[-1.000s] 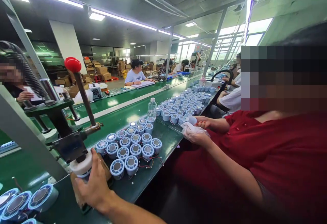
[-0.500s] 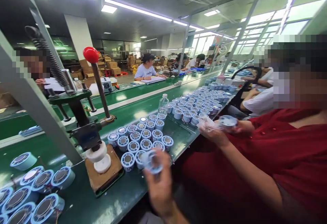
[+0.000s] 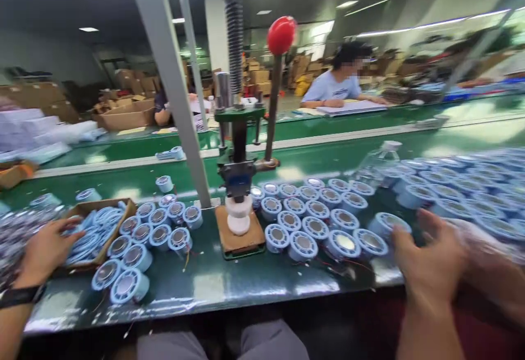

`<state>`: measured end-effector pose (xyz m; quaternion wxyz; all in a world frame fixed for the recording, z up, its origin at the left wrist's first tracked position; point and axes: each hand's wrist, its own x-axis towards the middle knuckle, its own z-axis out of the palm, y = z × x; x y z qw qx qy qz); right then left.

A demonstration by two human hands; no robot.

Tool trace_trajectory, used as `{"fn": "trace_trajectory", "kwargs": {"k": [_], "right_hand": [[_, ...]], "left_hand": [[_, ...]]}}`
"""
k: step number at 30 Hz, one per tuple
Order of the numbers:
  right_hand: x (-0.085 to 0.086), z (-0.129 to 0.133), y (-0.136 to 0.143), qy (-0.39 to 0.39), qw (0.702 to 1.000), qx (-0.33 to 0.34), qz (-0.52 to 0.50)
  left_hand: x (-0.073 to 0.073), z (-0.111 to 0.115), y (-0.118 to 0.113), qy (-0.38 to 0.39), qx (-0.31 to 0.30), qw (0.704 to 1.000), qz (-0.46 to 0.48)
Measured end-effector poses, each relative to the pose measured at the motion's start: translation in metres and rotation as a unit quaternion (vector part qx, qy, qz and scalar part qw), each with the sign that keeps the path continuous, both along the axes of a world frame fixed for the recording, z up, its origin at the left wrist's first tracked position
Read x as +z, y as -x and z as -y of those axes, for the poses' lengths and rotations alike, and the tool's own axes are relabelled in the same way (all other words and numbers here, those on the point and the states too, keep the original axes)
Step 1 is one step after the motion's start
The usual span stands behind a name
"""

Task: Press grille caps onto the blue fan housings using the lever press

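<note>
My left hand (image 3: pixel 51 245) reaches over a cardboard box (image 3: pixel 130 207) of light blue rings (image 3: pixel 98 228), fingers bent at its left edge; whether they hold a ring is unclear. At the right, my right hand (image 3: pixel 430 256) has its thumb against a round blue part (image 3: pixel 389 224), its fingers spread and blurred. Between them stands a hand press (image 3: pixel 238 176) with a red-knobbed lever (image 3: pixel 281 35) and a white round die (image 3: pixel 238 225) on a brown base. Round blue parts with grey discs stand in groups left (image 3: pixel 134 256) and right (image 3: pixel 302 245) of the press.
A clear bottle (image 3: pixel 385 163) stands behind the right-hand parts. A grey metal post (image 3: pixel 172 86) rises behind the press. Another person's hand (image 3: pixel 496 272) is at the far right. Small dark parts (image 3: pixel 24 234) lie far left; a person in light blue (image 3: pixel 336 89) sits across the bench.
The view has swung left, bringing the press to the middle and my left hand and the ring box into sight. My right hand no longer holds the blue part up in front of the bench.
</note>
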<state>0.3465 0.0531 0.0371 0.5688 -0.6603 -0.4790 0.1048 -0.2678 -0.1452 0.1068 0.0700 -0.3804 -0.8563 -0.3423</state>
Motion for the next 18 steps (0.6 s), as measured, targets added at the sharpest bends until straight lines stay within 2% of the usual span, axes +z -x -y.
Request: {"fn": "trace_trajectory", "kwargs": {"k": [1,2,3,5,6,7,10,12,15,18], "right_hand": [[0.0,0.017,0.025,-0.045,0.998,0.034,-0.005],[-0.001,0.035,0.055,-0.086,0.991,0.103,-0.007],[-0.003,0.051,0.088,-0.106,0.971,0.213,0.008],[-0.007,0.078,0.159,-0.117,0.886,0.444,0.066],[-0.009,0.086,0.194,-0.107,0.844,0.517,0.097],[-0.011,0.09,0.226,-0.09,0.815,0.556,0.133],[-0.011,0.087,0.295,-0.02,0.79,0.563,0.243],[-0.011,0.082,0.316,0.003,0.775,0.564,0.285],[-0.014,0.083,0.316,0.014,0.759,0.579,0.297],[-0.026,0.094,0.29,0.023,0.758,0.579,0.299]], "left_hand": [[-0.005,-0.001,0.012,0.008,0.023,1.0,0.009],[-0.01,-0.002,0.022,0.012,0.035,0.999,0.014],[-0.014,-0.003,0.029,0.012,0.043,0.999,0.017],[-0.02,-0.004,0.035,0.005,0.044,0.999,0.012],[-0.021,-0.004,0.035,-0.001,0.044,0.999,0.005],[-0.02,-0.004,0.032,-0.009,0.042,0.999,-0.004],[-0.009,-0.001,0.015,-0.051,0.033,0.997,-0.044],[-0.002,0.006,-0.007,-0.09,0.028,0.993,-0.069],[-0.007,0.02,-0.063,-0.118,-0.011,0.991,-0.068],[-0.036,0.026,-0.138,-0.11,-0.135,0.984,0.035]]}}
